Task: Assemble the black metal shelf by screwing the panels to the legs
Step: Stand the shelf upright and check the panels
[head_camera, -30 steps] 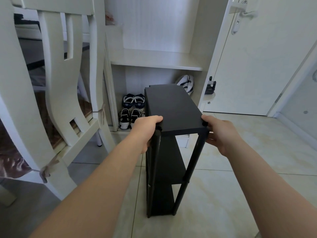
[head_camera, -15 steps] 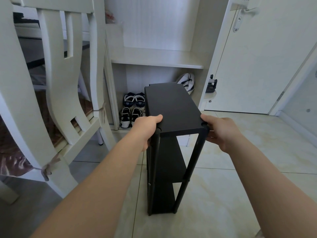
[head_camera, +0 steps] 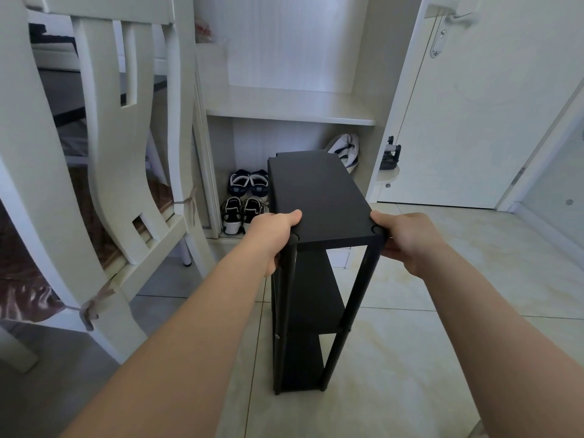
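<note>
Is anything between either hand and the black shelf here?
Nothing visible. The left hand and right hand each grip a near top corner of the black shelf, in direct contact.

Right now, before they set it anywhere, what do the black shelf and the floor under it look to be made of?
The shelf: matt black, thin flat panels on round tube legs, even coating with no grain; looks like painted or powder-coated metal. The floor: glossy cream tiles, marbled veining, straight grout lines, soft glare; probably glazed ceramic, possibly polished stone.
</note>
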